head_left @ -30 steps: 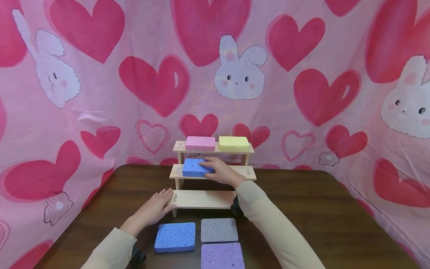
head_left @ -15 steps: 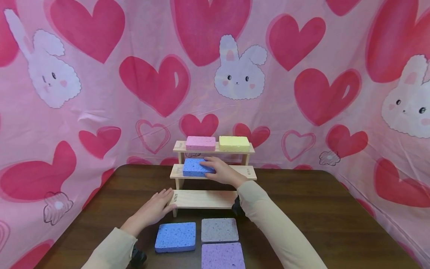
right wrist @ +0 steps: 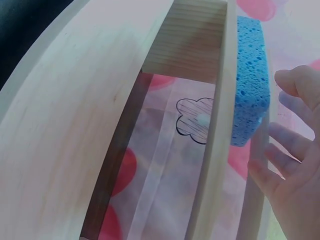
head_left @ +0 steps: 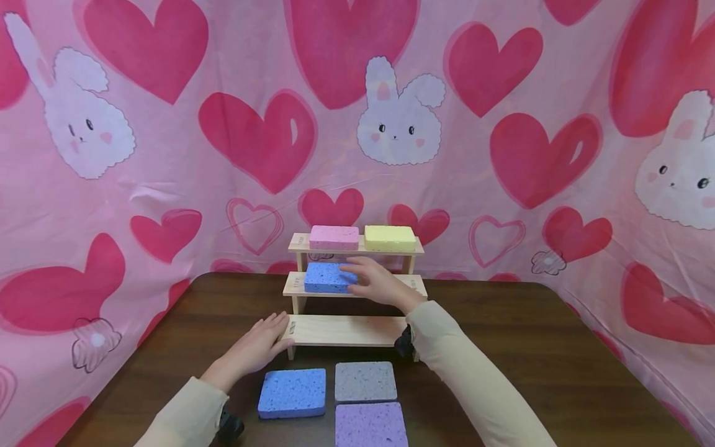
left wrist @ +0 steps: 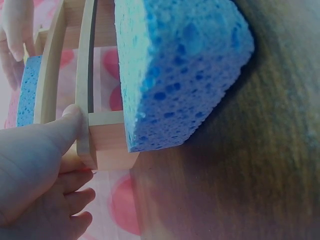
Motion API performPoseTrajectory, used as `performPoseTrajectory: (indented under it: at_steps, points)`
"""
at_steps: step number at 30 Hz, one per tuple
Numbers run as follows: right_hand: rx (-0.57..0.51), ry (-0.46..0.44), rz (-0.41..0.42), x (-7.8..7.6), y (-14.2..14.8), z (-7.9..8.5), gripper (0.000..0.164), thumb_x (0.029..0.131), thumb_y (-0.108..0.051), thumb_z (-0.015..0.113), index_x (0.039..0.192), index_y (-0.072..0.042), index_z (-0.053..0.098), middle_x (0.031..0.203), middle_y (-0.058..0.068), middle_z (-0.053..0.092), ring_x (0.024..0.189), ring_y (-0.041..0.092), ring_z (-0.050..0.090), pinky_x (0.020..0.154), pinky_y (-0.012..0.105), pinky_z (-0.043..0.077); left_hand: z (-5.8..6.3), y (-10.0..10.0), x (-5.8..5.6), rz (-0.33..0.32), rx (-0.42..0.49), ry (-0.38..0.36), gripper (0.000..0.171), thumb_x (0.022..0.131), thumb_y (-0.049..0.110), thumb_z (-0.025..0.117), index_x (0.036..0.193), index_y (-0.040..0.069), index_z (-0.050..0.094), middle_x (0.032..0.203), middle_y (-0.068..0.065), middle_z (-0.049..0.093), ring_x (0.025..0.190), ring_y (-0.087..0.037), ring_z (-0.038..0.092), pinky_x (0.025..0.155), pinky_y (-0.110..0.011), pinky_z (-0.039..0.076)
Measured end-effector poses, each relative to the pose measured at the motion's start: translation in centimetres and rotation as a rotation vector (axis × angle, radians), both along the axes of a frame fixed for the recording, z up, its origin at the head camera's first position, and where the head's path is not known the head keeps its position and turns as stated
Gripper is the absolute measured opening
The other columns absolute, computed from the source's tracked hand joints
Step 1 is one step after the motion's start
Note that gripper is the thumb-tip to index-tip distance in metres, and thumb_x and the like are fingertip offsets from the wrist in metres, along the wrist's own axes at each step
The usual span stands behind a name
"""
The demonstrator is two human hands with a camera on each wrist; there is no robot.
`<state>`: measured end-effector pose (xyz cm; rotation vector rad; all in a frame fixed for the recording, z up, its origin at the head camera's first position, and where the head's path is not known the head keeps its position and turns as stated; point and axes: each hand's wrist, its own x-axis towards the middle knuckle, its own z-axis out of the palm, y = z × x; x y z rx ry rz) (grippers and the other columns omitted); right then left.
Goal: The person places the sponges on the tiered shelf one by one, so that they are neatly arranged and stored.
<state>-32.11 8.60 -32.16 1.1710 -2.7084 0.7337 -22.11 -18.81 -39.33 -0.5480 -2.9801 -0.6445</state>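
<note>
A tiered wooden stand (head_left: 346,331) stands on the table. My left hand (head_left: 252,346) holds the left end of its lowest step, the thumb at the front edge and the fingers past the end; in the left wrist view the thumb (left wrist: 70,122) lies on the board's edge. A blue sponge (head_left: 324,278) lies on the left part of the middle step. Just right of it, my right hand (head_left: 382,284) has its fingers spread and loosely bent. The right wrist view shows a gap between these fingers (right wrist: 287,135) and the blue sponge (right wrist: 251,75).
On the top step lie a pink sponge (head_left: 334,238) and a yellow sponge (head_left: 390,238). In front of the stand, a second blue sponge (head_left: 292,393), a grey sponge (head_left: 365,382) and a purple sponge (head_left: 371,425) lie on the dark table (head_left: 503,347). A heart-patterned cloth (head_left: 335,155) hangs behind.
My right hand has let go of the blue sponge on the middle step and shifted a little to the right. That sponge stays in place, and my left hand has not moved.
</note>
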Motion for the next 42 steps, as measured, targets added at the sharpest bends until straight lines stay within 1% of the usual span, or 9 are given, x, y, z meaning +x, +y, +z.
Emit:
performPoseTrajectory:
  at_steps: [5,10,16,18,24,30,36,42]
  points:
    - [-0.035,0.002,0.021,0.6,0.6,0.4,0.051,0.085,-0.021,0.067,0.133,-0.015,0.051,0.140,0.008,0.039,0.129,0.025,0.032,0.100,0.045,0.035,0.0,0.0,0.0,0.003,-0.005,0.001,0.062,0.091,0.033,0.057,0.137,-0.004,0.038,0.141,-0.021,0.035,0.132,-0.039,0.024,0.107,-0.050,0.018]
    - [-0.045,0.026,0.054,1.3,1.4,0.5,0.049,0.086,-0.020,0.065,0.133,-0.013,0.051,0.140,0.010,0.040,0.128,0.025,0.033,0.100,0.046,0.035,0.1,0.1,0.1,0.003,-0.004,-0.004,0.062,0.091,0.032,0.057,0.137,-0.005,0.038,0.141,-0.021,0.035,0.132,-0.039,0.024,0.107,-0.050,0.018]
    - [-0.073,-0.037,0.058,2.5,2.6,0.5,0.051,0.087,-0.025,0.064,0.135,-0.017,0.049,0.141,0.007,0.038,0.128,0.021,0.032,0.099,0.044,0.036,0.1,0.1,0.1,0.003,-0.001,-0.006,0.061,0.091,0.030,0.058,0.137,-0.005,0.038,0.141,-0.022,0.036,0.132,-0.039,0.025,0.106,-0.050,0.018]
    - [-0.072,-0.038,0.069,2.8,3.0,0.4,0.052,0.087,-0.026,0.063,0.136,-0.016,0.048,0.141,0.007,0.038,0.128,0.021,0.032,0.098,0.044,0.037,0.0,0.1,0.1,0.003,-0.006,-0.004,0.061,0.091,0.030,0.058,0.136,-0.005,0.038,0.140,-0.022,0.036,0.131,-0.039,0.025,0.106,-0.051,0.018]
    - [-0.074,0.001,0.144,3.6,3.8,0.0,0.052,0.086,-0.018,0.066,0.135,-0.009,0.048,0.139,0.012,0.040,0.127,0.025,0.034,0.098,0.045,0.038,-0.1,0.0,-0.1,0.002,-0.012,0.000,0.061,0.090,0.030,0.058,0.136,-0.006,0.039,0.140,-0.023,0.036,0.131,-0.040,0.025,0.106,-0.052,0.018]
    - [-0.060,0.029,0.179,4.5,4.4,-0.5,0.053,0.084,-0.018,0.068,0.132,-0.009,0.051,0.139,0.011,0.042,0.128,0.024,0.035,0.099,0.045,0.036,-0.2,0.0,-0.1,0.005,-0.007,-0.006,0.062,0.090,0.031,0.058,0.136,-0.005,0.038,0.140,-0.022,0.036,0.131,-0.039,0.025,0.106,-0.052,0.018]
    - [-0.056,-0.016,0.185,5.7,5.1,-1.2,0.051,0.084,-0.024,0.067,0.132,-0.014,0.052,0.138,0.010,0.042,0.126,0.021,0.036,0.098,0.042,0.037,-0.2,0.0,-0.1,0.005,-0.009,-0.001,0.062,0.090,0.031,0.058,0.136,-0.006,0.039,0.140,-0.023,0.036,0.131,-0.040,0.026,0.106,-0.052,0.018]
    - [-0.073,-0.048,0.211,6.8,6.0,-2.3,0.050,0.085,-0.027,0.067,0.131,-0.014,0.053,0.138,0.005,0.042,0.126,0.020,0.036,0.099,0.043,0.037,-0.3,0.0,-0.2,0.009,-0.009,-0.003,0.062,0.090,0.032,0.058,0.136,-0.006,0.039,0.140,-0.022,0.036,0.131,-0.040,0.025,0.106,-0.052,0.018]
